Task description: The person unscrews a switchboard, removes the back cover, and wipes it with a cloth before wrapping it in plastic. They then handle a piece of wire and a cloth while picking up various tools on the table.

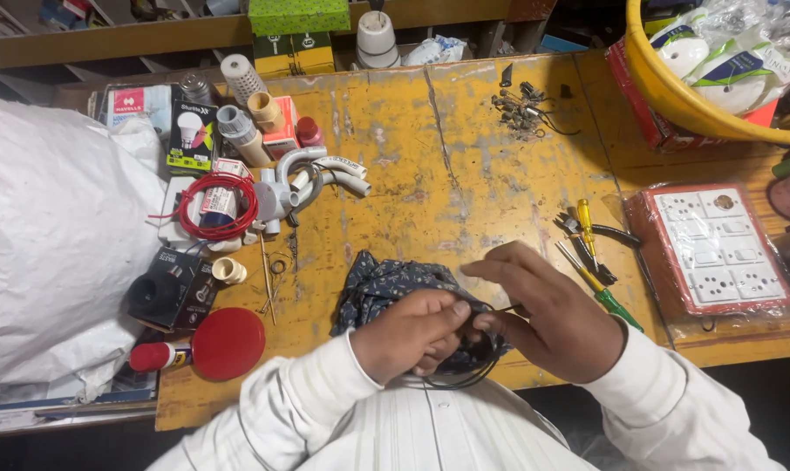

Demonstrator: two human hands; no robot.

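Broadly, a worn yellow workbench [465, 174] fills the view, its far edge lost under shelves and its near edge masked by the person's white sleeves. A large white plastic sack [51, 244] covers the bench's left end and runs out of frame. At upper right a yellow tub [665, 96] is cut off by the frame, so its contents, wrapped in clear film, are only partly legible. Below it lies a red-edged switch panel [718, 249] under glossy wrap, its right side cropped. A dark patterned cloth [382, 288] sits at the near middle, its lower part concealed by the hands. The right hand [543, 318] is partly closed, thumb and fingers pinched on a thin black wire [469, 379]; the left hand [417, 331] is curled, fingertips meeting the same wire beside the right thumb. The wire loops below both hands just above the bench edge, and its ends cannot be traced. Left of the cloth rest a red round lid [229, 343], a red wire coil [216, 205] and bent white pipe fittings [312, 179]. Right of the hands lie a green-handled screwdriver [609, 296] and a yellow-handled screwdriver [585, 222]. A heap of tiny dark parts [521, 109], too small to identify, lies farther back.
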